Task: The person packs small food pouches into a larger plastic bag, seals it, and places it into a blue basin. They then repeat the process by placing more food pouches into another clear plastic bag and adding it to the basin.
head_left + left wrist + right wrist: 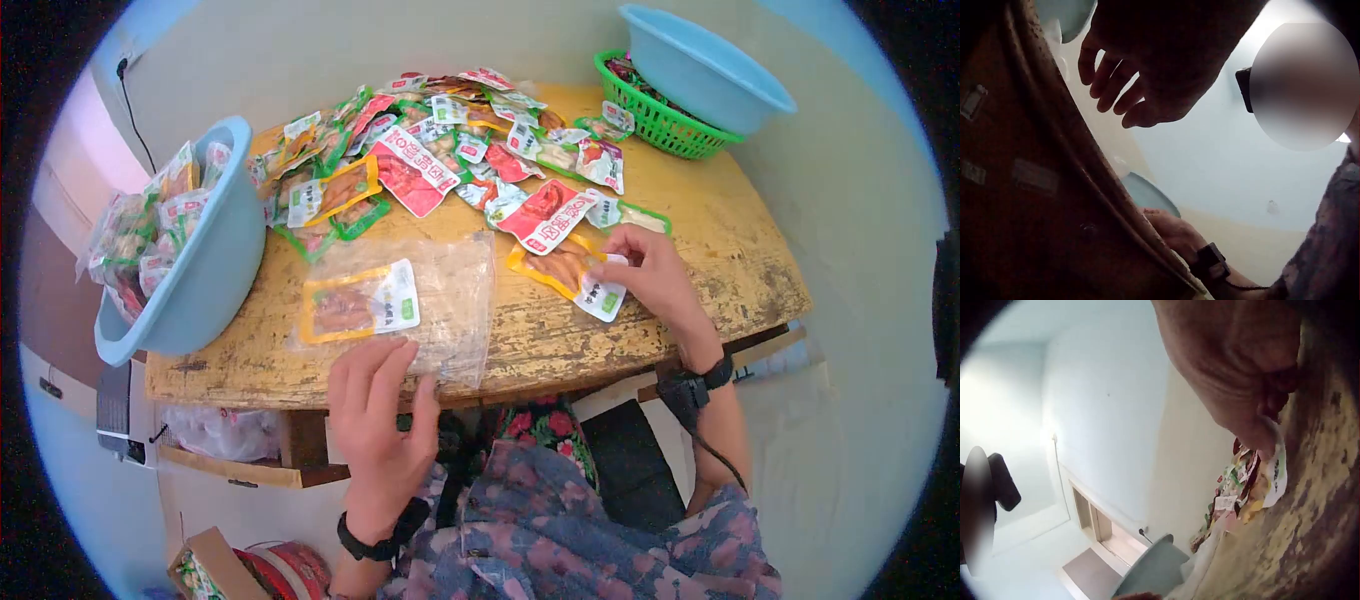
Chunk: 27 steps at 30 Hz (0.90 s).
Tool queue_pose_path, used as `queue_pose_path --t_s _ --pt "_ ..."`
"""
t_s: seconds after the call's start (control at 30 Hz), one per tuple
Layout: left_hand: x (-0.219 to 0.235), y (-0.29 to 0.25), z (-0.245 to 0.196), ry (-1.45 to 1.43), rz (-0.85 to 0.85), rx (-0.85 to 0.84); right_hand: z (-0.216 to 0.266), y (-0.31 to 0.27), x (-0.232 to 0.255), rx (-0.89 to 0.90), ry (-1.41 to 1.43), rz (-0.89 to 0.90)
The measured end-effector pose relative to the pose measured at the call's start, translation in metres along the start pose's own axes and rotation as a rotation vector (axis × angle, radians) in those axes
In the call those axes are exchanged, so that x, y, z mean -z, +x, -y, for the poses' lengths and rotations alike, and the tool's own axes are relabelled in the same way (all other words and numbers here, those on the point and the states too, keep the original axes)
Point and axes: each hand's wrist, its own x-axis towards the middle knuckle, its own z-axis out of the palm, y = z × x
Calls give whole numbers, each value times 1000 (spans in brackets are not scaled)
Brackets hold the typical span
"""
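My right hand (655, 275) pinches the white end of a yellow-edged snack packet (560, 267), whose far end lies by a red-and-white packet (548, 214). In the right wrist view, the thumb of that hand (1235, 369) presses on the packet's white edge (1277, 472). My left hand (380, 405) hovers at the table's near edge with relaxed, slightly bent fingers and nothing in it. Just beyond its fingertips lies a clear plastic bag (450, 300) with another yellow-edged packet (352, 302) on or in it. The left wrist view shows the left hand (1141, 81) beside the table edge.
A heap of mixed snack packets (440, 130) covers the back of the worn wooden table (720, 220). At the left, a blue basin (225, 235) is full of packets. A green basket (680, 135) stands back right, another blue basin (710, 65) resting on it.
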Motion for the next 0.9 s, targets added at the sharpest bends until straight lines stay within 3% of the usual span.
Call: queue_pose_path --t_s 0.1,0.2,0.3,0.4,0.53,0.63,0.9 --pt "-9 7 -11 -9 108 15 -4 -15 -11 333 158 -220" --pt "-21 14 -21 39 118 6 14 -40 -11 112 248 -261" --pt "-29 19 -26 82 125 29 14 -53 -17 313 -32 -456" --pt "-33 21 -26 63 157 86 7 -61 -19 220 -17 -511" --pt "-38 16 -17 53 159 84 18 -74 -35 46 410 -441" --pt "-41 13 -14 5 111 96 22 -78 -45 144 479 -403" --pt "-38 18 -19 58 112 89 14 -75 -62 125 443 -435"
